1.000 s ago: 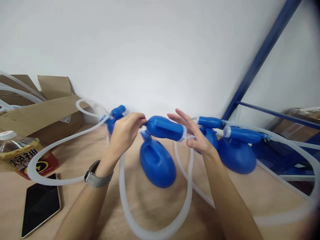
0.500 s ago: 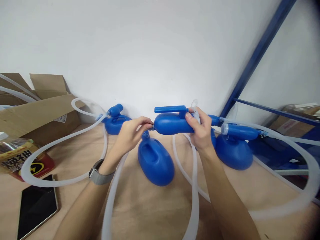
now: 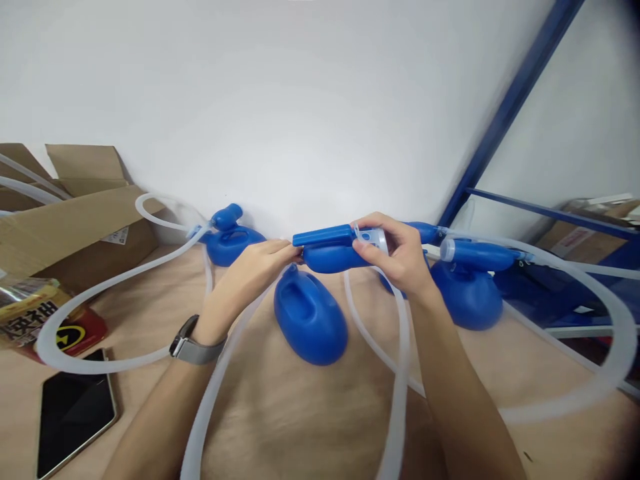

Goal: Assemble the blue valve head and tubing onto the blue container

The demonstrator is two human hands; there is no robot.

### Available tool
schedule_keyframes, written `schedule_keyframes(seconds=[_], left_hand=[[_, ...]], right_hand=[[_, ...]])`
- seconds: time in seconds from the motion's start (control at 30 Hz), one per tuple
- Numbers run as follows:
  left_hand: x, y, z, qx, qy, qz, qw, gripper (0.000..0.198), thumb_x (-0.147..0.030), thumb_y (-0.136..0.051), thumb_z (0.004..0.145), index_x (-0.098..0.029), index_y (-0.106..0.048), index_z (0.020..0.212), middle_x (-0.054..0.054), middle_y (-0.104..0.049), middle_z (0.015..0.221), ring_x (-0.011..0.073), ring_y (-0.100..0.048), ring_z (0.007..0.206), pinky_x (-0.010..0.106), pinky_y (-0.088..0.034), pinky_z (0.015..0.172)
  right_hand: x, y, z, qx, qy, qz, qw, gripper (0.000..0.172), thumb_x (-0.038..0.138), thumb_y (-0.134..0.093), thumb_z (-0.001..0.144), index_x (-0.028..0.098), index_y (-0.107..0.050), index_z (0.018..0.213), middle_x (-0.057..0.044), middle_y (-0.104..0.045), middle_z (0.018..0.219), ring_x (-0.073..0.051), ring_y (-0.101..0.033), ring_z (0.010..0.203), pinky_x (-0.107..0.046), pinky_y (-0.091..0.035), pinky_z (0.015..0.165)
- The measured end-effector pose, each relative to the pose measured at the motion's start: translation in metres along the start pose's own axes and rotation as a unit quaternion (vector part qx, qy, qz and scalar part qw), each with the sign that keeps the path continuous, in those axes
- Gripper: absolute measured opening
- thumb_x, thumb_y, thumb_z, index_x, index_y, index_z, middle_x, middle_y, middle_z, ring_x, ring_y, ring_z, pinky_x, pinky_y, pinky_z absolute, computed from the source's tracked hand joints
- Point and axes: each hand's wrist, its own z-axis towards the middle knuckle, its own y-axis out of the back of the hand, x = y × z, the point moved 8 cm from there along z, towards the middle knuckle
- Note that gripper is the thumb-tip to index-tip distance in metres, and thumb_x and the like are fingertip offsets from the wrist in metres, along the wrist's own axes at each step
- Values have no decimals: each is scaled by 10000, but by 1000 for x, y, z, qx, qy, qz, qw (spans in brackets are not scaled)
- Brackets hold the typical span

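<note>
A blue plastic urinal point(image 3: 333, 259) with a flat bar along its top lies level between my hands, above the table. My right hand point(image 3: 395, 250) grips its right end, thumb and fingers around a clear cap point(image 3: 375, 239). At its left end my left hand point(image 3: 260, 263) has its fingers closed on a small fitting, mostly hidden behind them. Just below, an oval blue bottle point(image 3: 311, 320) rests on the table, its narrow neck near my left fingertips. Translucent hoses point(image 3: 400, 373) run down toward me on both sides of that bottle.
More blue bottles with hoses stand at left point(image 3: 230, 243) and right point(image 3: 467, 297). At far left are an open cardboard box point(image 3: 80, 220), a labelled drink bottle point(image 3: 50, 320) and a phone point(image 3: 75, 420). A blue metal rack point(image 3: 500, 133) rises on the right.
The urinal has shifted slightly left and down and turned. My right hand has changed its hold; the clear part that stuck up above it now shows between thumb and fingers.
</note>
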Motion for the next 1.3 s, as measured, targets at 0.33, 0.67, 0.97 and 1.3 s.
schedule_keyframes(seconds=[0.33, 0.67, 0.97, 1.3], left_hand=[[22, -16, 3, 52, 70, -162, 983, 236, -178, -515, 1066, -70, -715, 1006, -4, -690, 853, 39, -594, 691, 127, -407, 672], [43, -67, -21, 220, 182, -379, 880, 323, -350, -523, 1045, -81, -643, 913, 23, -600, 821, 74, -496, 701, 183, -391, 635], [33, -53, -13, 222, 193, -385, 875, 330, -372, -518, 1047, -88, -639, 932, 53, -634, 875, 127, -558, 754, 240, -421, 676], [29, -84, -46, 358, 248, -551, 712, 561, -668, -591, 987, -107, -593, 991, 72, -579, 952, 154, -628, 896, 260, -556, 799]], right_hand=[[25, -3, -7, 92, 161, 9, 983, 349, 326, -655, 906, 7, -629, 1047, 11, -540, 1186, 146, -544, 1191, 117, -459, 1096], [17, -19, -8, 157, 141, 27, 977, 436, 398, -693, 884, 12, -680, 1087, -26, -548, 1157, 155, -545, 1157, 143, -445, 1077], [-3, -7, -4, 81, 83, 59, 991, 495, 455, -583, 971, -9, -629, 1135, -55, -547, 1136, 118, -564, 1136, 113, -473, 1015], [36, -13, -8, 165, 170, 98, 967, 521, 426, -707, 859, -62, -592, 1003, -70, -541, 1161, 66, -576, 1174, 31, -531, 1083]])
